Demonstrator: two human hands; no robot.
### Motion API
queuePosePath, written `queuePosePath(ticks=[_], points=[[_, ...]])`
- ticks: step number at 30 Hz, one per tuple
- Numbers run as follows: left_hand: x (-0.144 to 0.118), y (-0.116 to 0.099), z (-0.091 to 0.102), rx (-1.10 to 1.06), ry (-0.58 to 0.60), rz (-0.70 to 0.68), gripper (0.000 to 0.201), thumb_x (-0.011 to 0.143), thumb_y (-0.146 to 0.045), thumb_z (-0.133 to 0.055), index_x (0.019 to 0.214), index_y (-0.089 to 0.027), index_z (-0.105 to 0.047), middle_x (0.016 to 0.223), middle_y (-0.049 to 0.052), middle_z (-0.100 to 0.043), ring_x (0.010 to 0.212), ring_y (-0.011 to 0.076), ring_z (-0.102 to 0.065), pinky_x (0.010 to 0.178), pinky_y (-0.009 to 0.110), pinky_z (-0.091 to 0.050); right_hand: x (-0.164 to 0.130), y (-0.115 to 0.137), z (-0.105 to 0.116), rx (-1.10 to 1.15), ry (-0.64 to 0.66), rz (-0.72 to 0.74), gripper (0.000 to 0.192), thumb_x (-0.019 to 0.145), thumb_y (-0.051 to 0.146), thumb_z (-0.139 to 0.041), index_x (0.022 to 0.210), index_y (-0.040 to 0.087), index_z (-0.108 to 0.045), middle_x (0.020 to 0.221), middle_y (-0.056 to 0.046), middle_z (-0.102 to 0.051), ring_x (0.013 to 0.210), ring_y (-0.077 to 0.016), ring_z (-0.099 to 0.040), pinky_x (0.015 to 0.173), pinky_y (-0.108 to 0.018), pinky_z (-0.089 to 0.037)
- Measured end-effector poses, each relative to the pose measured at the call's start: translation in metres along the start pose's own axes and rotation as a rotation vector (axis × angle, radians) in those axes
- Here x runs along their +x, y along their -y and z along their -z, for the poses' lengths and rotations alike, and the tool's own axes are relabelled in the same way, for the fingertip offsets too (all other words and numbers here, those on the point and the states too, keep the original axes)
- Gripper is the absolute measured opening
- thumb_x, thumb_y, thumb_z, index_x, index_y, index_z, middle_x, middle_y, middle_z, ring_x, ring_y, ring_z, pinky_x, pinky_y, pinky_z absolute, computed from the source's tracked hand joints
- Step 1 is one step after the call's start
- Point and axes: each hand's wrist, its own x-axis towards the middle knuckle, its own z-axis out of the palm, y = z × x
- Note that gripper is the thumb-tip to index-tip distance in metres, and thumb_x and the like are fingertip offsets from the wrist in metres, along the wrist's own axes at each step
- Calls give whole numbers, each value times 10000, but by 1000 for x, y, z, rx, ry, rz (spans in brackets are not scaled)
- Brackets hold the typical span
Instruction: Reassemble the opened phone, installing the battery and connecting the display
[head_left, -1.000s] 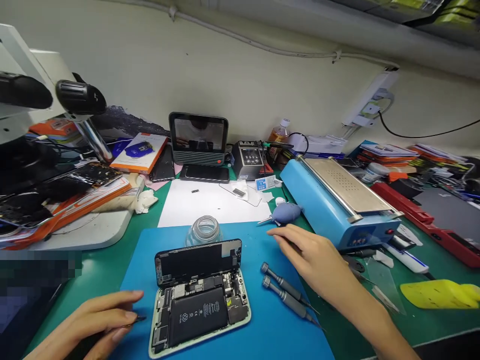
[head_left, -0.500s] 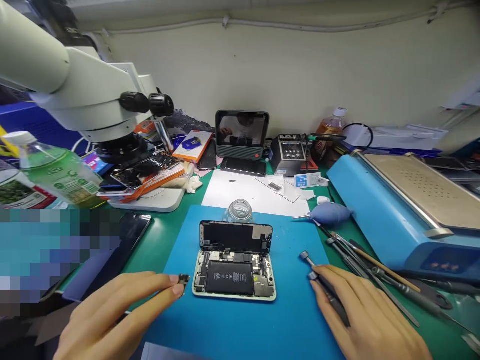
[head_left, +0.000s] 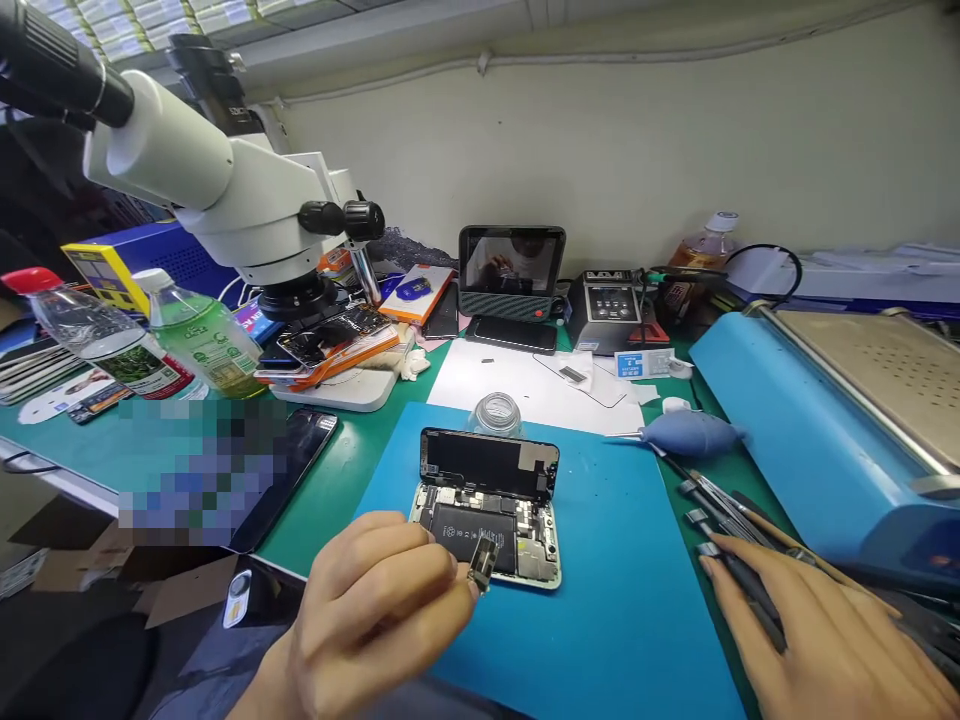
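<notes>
An opened phone (head_left: 487, 525) lies on a blue mat (head_left: 600, 600), its screen (head_left: 489, 464) propped upright at the far edge and its battery showing. My left hand (head_left: 375, 610) is raised in front of the phone's near edge and pinches a small dark component (head_left: 482, 563) between its fingertips. My right hand (head_left: 817, 640) rests at the mat's right edge with its fingers around a dark screwdriver (head_left: 731, 570), among several other slim tools (head_left: 720, 495).
A microscope (head_left: 225, 190) stands at the left with two drink bottles (head_left: 150, 340) beside it. A glass jar (head_left: 498, 412), a blue air blower (head_left: 690, 432), a blue heating machine (head_left: 840, 420), a solder station (head_left: 611, 310) and a small screen (head_left: 511, 270) ring the mat.
My left hand has lifted from the mat's left side and moved right in front of the phone, with the small component now pinched up. My right hand has slid to the tools and closed on a screwdriver.
</notes>
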Motion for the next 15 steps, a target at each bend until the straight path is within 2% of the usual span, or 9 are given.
queuePosePath(ticks=[3, 4, 6, 8, 9, 10, 12, 15], points=[[5, -5, -2, -167, 38, 64, 209, 1010, 0, -655, 1045, -161, -783, 1000, 48, -815, 1012, 164, -776, 971, 291, -650, 15, 11, 14, 1, 32, -23, 510, 1140, 524, -327, 1249, 148, -655, 1202, -188, -690, 1051, -414, -635, 870, -546, -489], [6, -7, -4, -275, 38, 134, 215, 1031, -9, -627, 1064, -170, -767, 1026, 47, -822, 1042, 167, -784, 984, 286, -655, 20, 15, 19, 1, 30, -24, 517, 1146, 517, -316, 1236, 144, -662, 1205, -195, -682, 1042, -417, -626, 862, -551, -485], [5, -11, -10, -520, 33, 420, 196, 1042, -50, -646, 1079, -222, -733, 1020, 5, -822, 1000, 141, -805, 922, 227, -672, 27, 26, 31, 28, 8, -42, 446, 1154, 466, -367, 1267, 146, -655, 1252, -201, -673, 1088, -424, -623, 892, -561, -481], [4, -13, -18, -787, 46, 783, 194, 1007, -122, -748, 1105, -285, -712, 939, -54, -807, 845, 106, -811, 777, 159, -671, 31, 40, 41, 161, -59, -88, 328, 1146, 384, -486, 1353, 168, -619, 1311, -184, -671, 1205, -407, -622, 1026, -569, -471], [5, -14, -22, -898, 69, 932, 223, 987, -158, -789, 1131, -308, -709, 905, -69, -803, 782, 100, -804, 715, 144, -663, 33, 48, 46, 258, -85, -114, 285, 1141, 342, -523, 1372, 204, -615, 1312, -153, -679, 1224, -370, -630, 1076, -545, -471], [6, -14, -25, -986, 89, 1026, 255, 972, -190, -817, 1159, -324, -709, 880, -74, -804, 741, 99, -797, 674, 139, -656, 34, 57, 51, 386, -50, -149, 270, 1133, 311, -556, 1388, 250, -621, 1319, -113, -685, 1222, -320, -647, 1087, -483, -502], [10, -14, -30, -1088, 117, 1082, 302, 938, -223, -861, 1180, -333, -718, 853, -70, -812, 732, 108, -797, 651, 139, -650, 35, 76, 57, 682, 42, -209, 269, 1130, 301, -575, 1387, 333, -648, 1240, -37, -721, 1062, -215, -704, 976, -330, -588], [19, -18, -32, -1071, 73, 1070, 284, 891, -256, -910, 1119, -331, -757, 856, -75, -817, 769, 98, -804, 701, 110, -640, 37, 101, 59, 1121, 225, -297, 255, 1109, 385, -615, 1337, 381, -729, 1079, 18, -760, 861, -151, -717, 783, -206, -612]])
